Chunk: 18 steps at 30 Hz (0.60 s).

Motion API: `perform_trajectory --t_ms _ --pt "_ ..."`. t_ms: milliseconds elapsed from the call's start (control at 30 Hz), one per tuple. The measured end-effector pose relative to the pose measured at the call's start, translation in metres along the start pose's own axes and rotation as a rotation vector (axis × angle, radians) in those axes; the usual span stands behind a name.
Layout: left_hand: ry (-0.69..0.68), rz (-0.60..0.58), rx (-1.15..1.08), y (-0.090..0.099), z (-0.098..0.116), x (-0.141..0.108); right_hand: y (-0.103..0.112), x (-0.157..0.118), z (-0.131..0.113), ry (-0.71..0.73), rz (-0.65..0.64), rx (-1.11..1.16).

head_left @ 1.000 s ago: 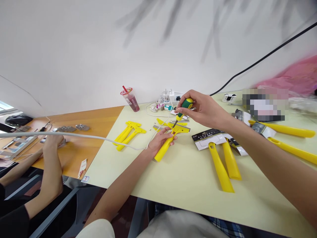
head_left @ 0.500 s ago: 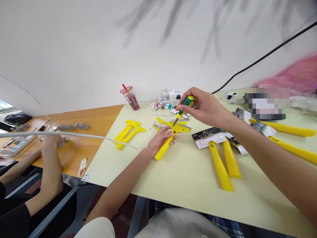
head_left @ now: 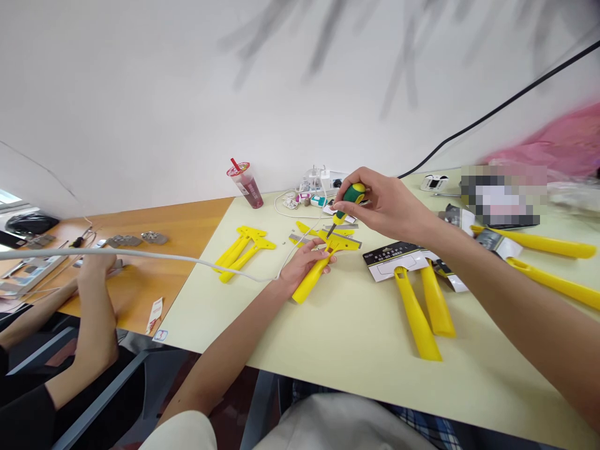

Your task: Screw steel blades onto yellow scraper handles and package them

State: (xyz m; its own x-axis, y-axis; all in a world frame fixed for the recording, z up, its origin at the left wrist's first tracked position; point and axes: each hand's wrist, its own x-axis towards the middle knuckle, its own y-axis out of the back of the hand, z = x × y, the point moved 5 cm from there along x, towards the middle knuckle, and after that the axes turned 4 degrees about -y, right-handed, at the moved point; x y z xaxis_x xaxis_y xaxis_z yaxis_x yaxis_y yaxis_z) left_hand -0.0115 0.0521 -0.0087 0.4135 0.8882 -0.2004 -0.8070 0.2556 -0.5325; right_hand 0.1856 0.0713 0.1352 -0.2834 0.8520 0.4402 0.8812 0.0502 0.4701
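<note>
One bright yellow plastic scraper (head_left: 313, 279) lies on the pale cream tabletop (head_left: 328, 337) under the left hand (head_left: 307, 265), whose fingers curl over its handle and pin it down, palm toward the surface. The right hand (head_left: 382, 203) is closed in a pinch around a green-and-yellow screwdriver (head_left: 352, 197), its thin steel shaft angled down so that the tip sits at the scraper's wide head; any screw there is too small to make out. For work like this, the shaft is best kept square to the fastener and pressed down firmly, with the left hand bracing the plastic against skidding. The right arm reaches in from the lower right with the wrist slightly bent, and the left forearm comes up from the lower middle. Flat steel strips (head_left: 342, 227) lie just beyond the scraper's head. Two smaller yellow T-shaped scrapers (head_left: 244, 256) lie to the left, with a white cable (head_left: 140, 254) running past them. To the right, long yellow handles (head_left: 417, 312) lie beside a black-and-white packaging card (head_left: 387, 262). Farther back stand a clear plastic cup with a red straw (head_left: 246, 185) and a white power strip (head_left: 328, 182). On the adjoining wooden table (head_left: 140, 306), a co-worker's hand (head_left: 96, 265) sits near grey metal pieces (head_left: 129, 240).
</note>
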Motion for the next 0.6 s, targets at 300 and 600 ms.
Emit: perform_trajectory --t_ms 300,600 --pt "0.019 -0.008 0.008 -0.003 -0.002 -0.002 -0.002 -0.002 -0.007 0.068 -0.066 -0.038" --pt "0.05 -0.006 -0.008 -0.005 -0.006 -0.002 -0.001 -0.002 -0.008 0.096 -0.092 -0.117"
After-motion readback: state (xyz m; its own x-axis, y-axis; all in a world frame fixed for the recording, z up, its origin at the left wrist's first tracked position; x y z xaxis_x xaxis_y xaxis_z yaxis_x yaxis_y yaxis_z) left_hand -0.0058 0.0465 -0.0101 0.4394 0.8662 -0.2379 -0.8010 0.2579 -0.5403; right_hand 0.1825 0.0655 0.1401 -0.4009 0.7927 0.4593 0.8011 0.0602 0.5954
